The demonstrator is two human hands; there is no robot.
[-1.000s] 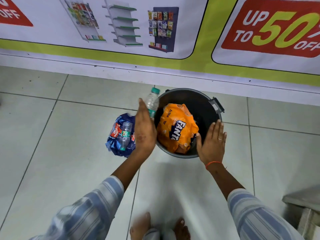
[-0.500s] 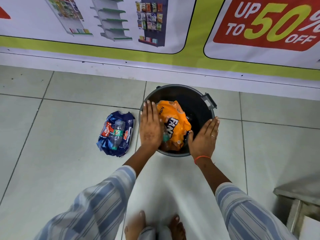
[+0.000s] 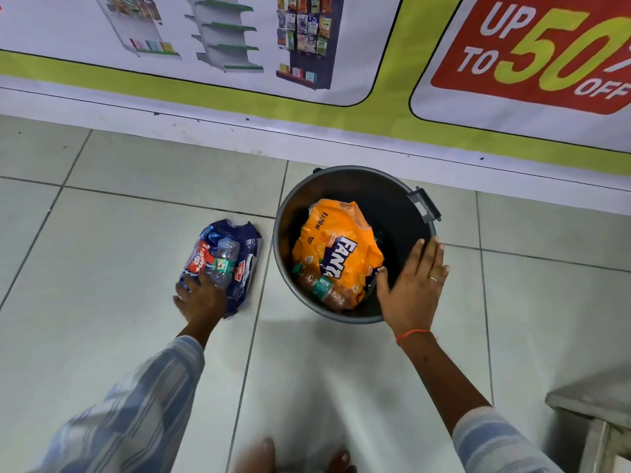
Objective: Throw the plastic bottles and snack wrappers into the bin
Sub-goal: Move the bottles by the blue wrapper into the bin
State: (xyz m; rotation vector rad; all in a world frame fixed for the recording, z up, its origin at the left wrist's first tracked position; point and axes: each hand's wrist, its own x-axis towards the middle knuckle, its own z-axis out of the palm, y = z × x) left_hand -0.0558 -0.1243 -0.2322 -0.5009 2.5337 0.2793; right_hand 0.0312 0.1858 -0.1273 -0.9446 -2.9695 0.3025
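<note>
A round grey bin (image 3: 403, 199) stands on the tiled floor by the wall. Inside it lie an orange Fanta wrapper (image 3: 338, 247) and a plastic bottle (image 3: 321, 285) with a green label. Left of the bin, a crumpled blue wrapper (image 3: 239, 268) lies on the floor with a clear plastic bottle (image 3: 225, 257) on top of it. My left hand (image 3: 199, 297) is down on the near end of that bottle and wrapper, fingers curled around them. My right hand (image 3: 415, 285) rests flat on the bin's near right rim, fingers spread.
A wall with a printed banner (image 3: 341, 63) runs behind the bin. A grey metal bench corner (image 3: 594, 404) juts in at the lower right. My bare feet (image 3: 300, 455) are at the bottom edge.
My left hand let a bottle drop into the bin, then swung left and down onto the blue wrapper and bottle. My right hand stayed on the bin rim.
</note>
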